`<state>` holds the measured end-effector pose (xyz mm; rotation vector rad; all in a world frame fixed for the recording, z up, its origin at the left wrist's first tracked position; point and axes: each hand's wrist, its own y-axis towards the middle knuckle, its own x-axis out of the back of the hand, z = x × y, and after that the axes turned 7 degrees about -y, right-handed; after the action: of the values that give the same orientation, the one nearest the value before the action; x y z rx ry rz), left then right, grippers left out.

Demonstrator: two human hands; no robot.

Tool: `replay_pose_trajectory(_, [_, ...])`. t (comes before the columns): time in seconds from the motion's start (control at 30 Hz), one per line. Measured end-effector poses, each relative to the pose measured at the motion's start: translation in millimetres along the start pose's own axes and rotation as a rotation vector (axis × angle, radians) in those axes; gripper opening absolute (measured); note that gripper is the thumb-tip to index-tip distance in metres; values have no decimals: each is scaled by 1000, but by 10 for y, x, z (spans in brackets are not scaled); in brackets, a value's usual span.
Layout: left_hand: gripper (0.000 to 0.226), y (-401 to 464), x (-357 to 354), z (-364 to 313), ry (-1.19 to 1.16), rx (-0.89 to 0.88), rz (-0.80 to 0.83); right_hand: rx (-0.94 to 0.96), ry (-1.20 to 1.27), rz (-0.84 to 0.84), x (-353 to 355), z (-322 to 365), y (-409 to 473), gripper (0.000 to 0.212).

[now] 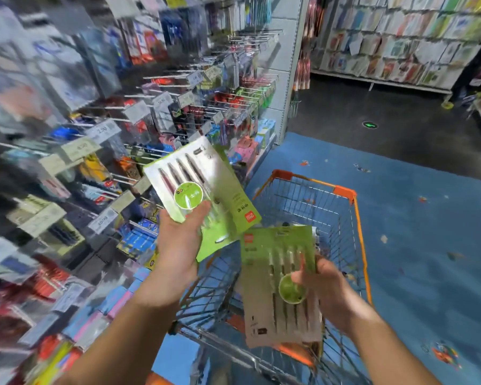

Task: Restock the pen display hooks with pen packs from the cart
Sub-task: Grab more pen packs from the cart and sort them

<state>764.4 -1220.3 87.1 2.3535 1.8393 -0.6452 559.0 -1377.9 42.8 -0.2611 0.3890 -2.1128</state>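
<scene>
Left hand (179,240): grasps upper pack (197,190), raised near hooks (161,112).
Right hand (326,287): grasps lower pack (278,284) above cart (345,191).

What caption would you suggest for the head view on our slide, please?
Each hand holds a green pen pack: left hand lifts one toward the display hooks, right hand grips another over the cart.

Head view — downward, close over cart (345,193)
</scene>
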Motion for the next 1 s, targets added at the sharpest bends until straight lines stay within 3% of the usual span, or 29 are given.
replay_pose_trajectory(0.13, [48,-171,363,-156,60,-54,-40,-4,319,78,-79,51,-37,46])
replay_pose_trajectory(0.2, [58,-318,557,-226,107,-53,-61,12,411,99,-185,147,-80,31])
replay_pose_trajectory(0.3, [51,-549,838,-277,141,-40,-97,34,494,157,-400,281,-121,21])
replay_pose_trajectory(0.47, [46,-939,1186,-340,167,-4,-93,188,292,321,-994,686,-223,18])
replay_pose_trajectory(0.57, [58,-1120,1400,-430,135,38,-71,276,130,351,-1430,840,-238,34])
replay_pose_trajectory(0.63, [47,-1209,1568,-523,105,5,-93,277,105,360,-1705,902,-262,41])
replay_pose_trajectory(0.73, [35,-1370,1842,-677,120,-38,-176,251,91,424,-2112,920,-383,30])
replay_pose_trajectory(0.83, [52,-1599,2132,-874,135,-70,-254,253,48,499,-2580,866,-585,59])
replay_pose_trajectory(0.9, [44,-1766,2402,-976,114,-64,-314,274,16,527,-2913,845,-786,72])
replay_pose_trajectory(1.0, [73,-2091,2832,-1192,85,-23,-354,271,-29,577,-3447,733,-1102,48])
